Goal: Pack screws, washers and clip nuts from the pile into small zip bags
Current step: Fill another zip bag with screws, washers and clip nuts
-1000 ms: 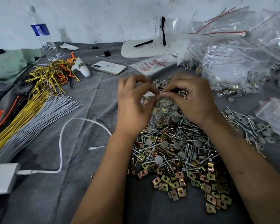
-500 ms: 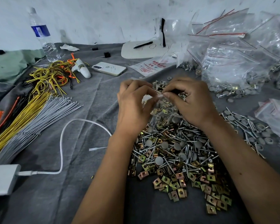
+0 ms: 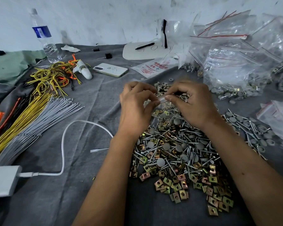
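Observation:
A pile of screws, grey washers and brass clip nuts (image 3: pixel 178 154) lies on the grey cloth in front of me. Above its far end, my left hand (image 3: pixel 136 108) and my right hand (image 3: pixel 191 103) both pinch the top edge of a small clear zip bag (image 3: pixel 160 101). The bag hangs between my fingertips with a few parts showing through it. My fingers hide most of its rim.
Filled zip bags (image 3: pixel 238 62) are heaped at the back right, more screws and washers (image 3: pixel 252 131) lie to the right. Cable ties and wires (image 3: pixel 28 111), a phone (image 3: pixel 110 70), a water bottle (image 3: pixel 44 38), a white charger and cable (image 3: pixel 64 144) sit on the left.
Both hands have drifted slightly lower and toward me over the pile, still pinching the bag's top edge between them. Nothing else moved.

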Action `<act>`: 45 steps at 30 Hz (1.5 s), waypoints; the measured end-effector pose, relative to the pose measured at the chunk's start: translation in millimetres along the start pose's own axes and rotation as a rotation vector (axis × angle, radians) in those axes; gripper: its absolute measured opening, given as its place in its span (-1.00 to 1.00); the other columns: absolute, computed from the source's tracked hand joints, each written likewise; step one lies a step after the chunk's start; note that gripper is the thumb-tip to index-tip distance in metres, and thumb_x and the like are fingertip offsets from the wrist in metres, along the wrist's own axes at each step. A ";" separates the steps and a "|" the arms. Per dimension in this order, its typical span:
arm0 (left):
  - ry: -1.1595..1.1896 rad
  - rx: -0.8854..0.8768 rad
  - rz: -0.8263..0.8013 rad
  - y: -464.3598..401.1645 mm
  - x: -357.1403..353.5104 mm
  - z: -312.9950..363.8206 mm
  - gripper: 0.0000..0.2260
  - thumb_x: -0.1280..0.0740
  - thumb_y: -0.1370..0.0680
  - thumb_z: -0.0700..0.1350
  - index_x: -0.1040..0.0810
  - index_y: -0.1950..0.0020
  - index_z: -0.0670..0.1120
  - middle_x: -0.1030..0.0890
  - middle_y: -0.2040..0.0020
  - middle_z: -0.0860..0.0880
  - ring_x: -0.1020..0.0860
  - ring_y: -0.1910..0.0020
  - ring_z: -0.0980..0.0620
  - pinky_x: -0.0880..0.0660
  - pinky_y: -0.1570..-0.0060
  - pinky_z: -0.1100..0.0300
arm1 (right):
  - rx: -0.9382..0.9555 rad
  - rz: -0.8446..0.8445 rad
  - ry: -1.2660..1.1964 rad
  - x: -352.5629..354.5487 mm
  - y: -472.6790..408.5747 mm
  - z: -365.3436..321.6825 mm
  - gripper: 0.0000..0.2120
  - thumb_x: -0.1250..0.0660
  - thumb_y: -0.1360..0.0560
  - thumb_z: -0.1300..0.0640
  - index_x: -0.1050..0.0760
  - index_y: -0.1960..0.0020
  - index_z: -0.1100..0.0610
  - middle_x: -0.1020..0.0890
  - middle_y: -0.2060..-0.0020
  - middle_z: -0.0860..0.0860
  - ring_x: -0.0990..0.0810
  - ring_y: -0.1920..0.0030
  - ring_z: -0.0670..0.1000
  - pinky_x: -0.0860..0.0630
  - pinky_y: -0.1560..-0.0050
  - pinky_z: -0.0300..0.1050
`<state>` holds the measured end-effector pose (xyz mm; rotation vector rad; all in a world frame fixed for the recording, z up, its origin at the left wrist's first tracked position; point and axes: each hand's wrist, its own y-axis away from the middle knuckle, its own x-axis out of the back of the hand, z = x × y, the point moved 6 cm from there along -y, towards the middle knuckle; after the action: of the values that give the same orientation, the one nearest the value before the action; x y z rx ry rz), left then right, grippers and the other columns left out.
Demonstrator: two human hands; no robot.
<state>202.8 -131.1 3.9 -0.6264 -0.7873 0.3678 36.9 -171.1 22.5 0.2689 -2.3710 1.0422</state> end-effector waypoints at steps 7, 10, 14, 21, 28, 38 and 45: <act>0.039 0.114 -0.013 0.0 2.3 -13.1 -0.95 -0.54 -0.50 -0.17 -0.71 0.14 -0.11 -0.67 -0.10 0.10 -0.43 -0.23 -0.02 -0.44 -0.22 -0.13 | -0.057 0.041 -0.060 3.2 -0.1 9.8 -0.93 -0.51 -0.49 0.23 -0.69 0.03 0.15 -0.67 0.15 0.01 -0.64 0.10 0.01 -0.60 0.05 -0.03; 0.040 0.107 -0.012 -0.3 2.4 -10.8 -0.95 -0.54 -0.50 -0.17 -0.71 0.15 -0.10 -0.68 -0.07 0.13 -0.44 -0.21 0.00 -0.43 -0.21 -0.11 | -0.048 0.038 -0.059 1.3 0.5 10.7 -0.94 -0.51 -0.49 0.22 -0.69 0.04 0.15 -0.67 0.16 0.01 -0.64 0.10 0.01 -0.60 0.06 -0.02; 0.094 0.190 0.008 -0.9 7.3 -17.5 -0.95 -0.55 -0.50 -0.13 -0.70 0.12 -0.05 -0.68 -0.07 0.13 -0.43 -0.20 0.07 -0.42 -0.22 0.07 | -0.109 0.076 -0.114 6.3 0.7 19.3 -0.90 -0.50 -0.51 0.23 -0.67 -0.01 0.09 -0.67 0.13 -0.04 -0.65 0.10 -0.09 -0.60 0.05 -0.18; 0.129 0.208 0.033 -1.5 11.9 -15.8 -0.95 -0.55 -0.51 -0.14 -0.71 0.11 -0.07 -0.69 -0.06 0.11 -0.43 -0.21 0.08 -0.33 -0.15 0.37 | -0.162 0.106 -0.192 8.8 1.7 23.2 -0.86 -0.49 -0.51 0.23 -0.65 -0.01 0.03 -0.69 0.12 -0.10 -0.67 0.10 -0.14 -0.60 0.06 -0.28; 0.178 0.194 0.062 -1.8 16.5 -13.8 -0.89 -0.51 -0.52 -0.24 -0.69 0.11 -0.04 -0.65 -0.21 0.16 -0.37 -0.37 0.06 -0.24 -0.34 0.33 | -0.203 0.095 -0.255 10.8 2.7 19.9 -0.86 -0.48 -0.52 0.26 -0.64 0.02 0.04 -0.69 0.15 -0.11 -0.67 0.11 -0.15 -0.59 0.06 -0.29; 0.247 0.075 0.180 -63.7 12.4 61.4 -0.97 -0.32 -0.62 -0.18 -0.54 -0.03 -0.08 -0.62 -0.09 -0.03 -0.57 -0.14 -0.04 -0.57 -0.13 -0.11 | -0.185 0.279 -0.402 87.5 -23.2 5.5 -0.93 -0.42 -0.58 0.19 -0.69 0.04 0.12 -0.69 0.33 0.05 -0.55 0.50 0.00 -0.50 0.47 -0.18; -0.109 -0.017 0.112 -117.8 -89.2 134.3 -0.68 -0.33 -0.64 -0.03 -0.50 -0.32 -0.17 -0.44 -0.34 -0.19 -0.36 -0.34 -0.22 -0.22 -0.26 0.12 | -0.473 0.334 -0.203 164.7 -69.3 111.2 -0.87 -0.40 -0.59 0.20 -0.63 -0.07 0.26 -0.72 0.21 0.14 -0.59 0.44 0.05 -0.52 0.36 -0.05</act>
<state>52.7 -216.2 104.2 -0.6723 -0.8615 0.5017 -118.3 -294.7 92.9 -0.2115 -2.8247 0.5749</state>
